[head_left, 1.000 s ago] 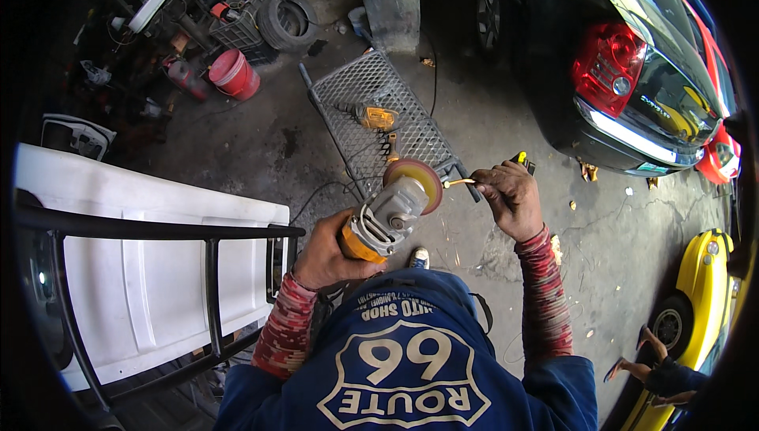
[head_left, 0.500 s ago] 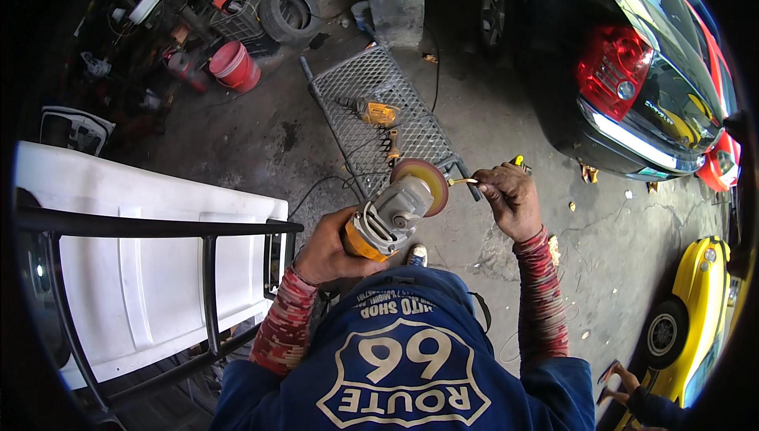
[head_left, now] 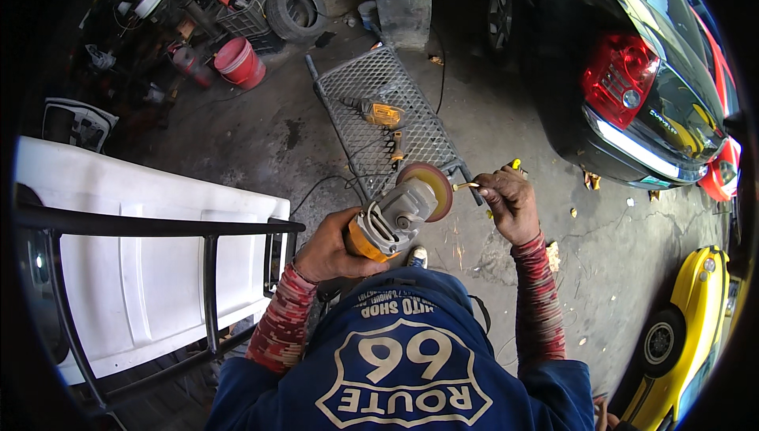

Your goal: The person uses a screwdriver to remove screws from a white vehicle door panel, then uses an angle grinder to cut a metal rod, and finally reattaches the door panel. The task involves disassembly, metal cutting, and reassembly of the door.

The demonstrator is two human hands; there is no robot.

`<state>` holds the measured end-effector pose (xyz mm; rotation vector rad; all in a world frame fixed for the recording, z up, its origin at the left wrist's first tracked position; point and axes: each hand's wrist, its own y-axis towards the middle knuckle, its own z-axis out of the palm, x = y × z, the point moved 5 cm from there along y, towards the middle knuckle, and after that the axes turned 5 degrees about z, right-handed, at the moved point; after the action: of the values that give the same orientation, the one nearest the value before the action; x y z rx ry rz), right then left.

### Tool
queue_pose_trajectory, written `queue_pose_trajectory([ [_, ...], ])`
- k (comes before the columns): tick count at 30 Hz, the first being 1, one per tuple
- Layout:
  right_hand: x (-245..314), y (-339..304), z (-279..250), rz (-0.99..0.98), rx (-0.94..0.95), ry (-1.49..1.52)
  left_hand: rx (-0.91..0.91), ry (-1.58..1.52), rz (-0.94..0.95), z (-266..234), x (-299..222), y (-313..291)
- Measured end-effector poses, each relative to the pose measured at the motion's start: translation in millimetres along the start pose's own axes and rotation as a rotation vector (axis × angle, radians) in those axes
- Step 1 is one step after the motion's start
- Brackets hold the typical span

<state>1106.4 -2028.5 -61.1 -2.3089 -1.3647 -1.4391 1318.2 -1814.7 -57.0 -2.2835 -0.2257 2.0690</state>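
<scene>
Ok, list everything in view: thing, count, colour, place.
Angle grinder with round disc: one, yellow and grey, in left hand, disc at the tool tip.
Small yellow-handled tool: one, in right hand.
Metal mesh cart: one, grey, on floor ahead.
Second yellow power tool: one, on the cart.
Plastic bucket: one, red, far left.
Rubber tyre: one, black, top centre.
White body panel: one, left, on black metal rack.
Black car: one, right.
Yellow car: one, lower right.
Left hand: gripping grinder.
Right hand: gripping tool.
</scene>
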Motion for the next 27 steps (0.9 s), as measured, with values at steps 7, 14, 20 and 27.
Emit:
queue_pose_trajectory([
  [7, -8.3, 7.8, 3.2, -0.023, 0.005, 0.004, -0.057, -0.089, -0.078, -6.0, 10.0, -8.9],
  [14, -8.3, 15.2, 16.9, -0.011, 0.035, 0.042, -0.077, -0.003, -0.02, -5.2, 3.1, -7.9],
  [20, -18.4, 13.5, 20.4, 0.043, 0.041, 0.101, -0.093, -0.004, -0.035, -7.2, 9.0, -13.9],
  [27, -40.9, -1.0, 31.6, 0.325, 0.177, 0.514, -0.149, 0.033, -0.045, -12.3, 8.4, -25.0],
])
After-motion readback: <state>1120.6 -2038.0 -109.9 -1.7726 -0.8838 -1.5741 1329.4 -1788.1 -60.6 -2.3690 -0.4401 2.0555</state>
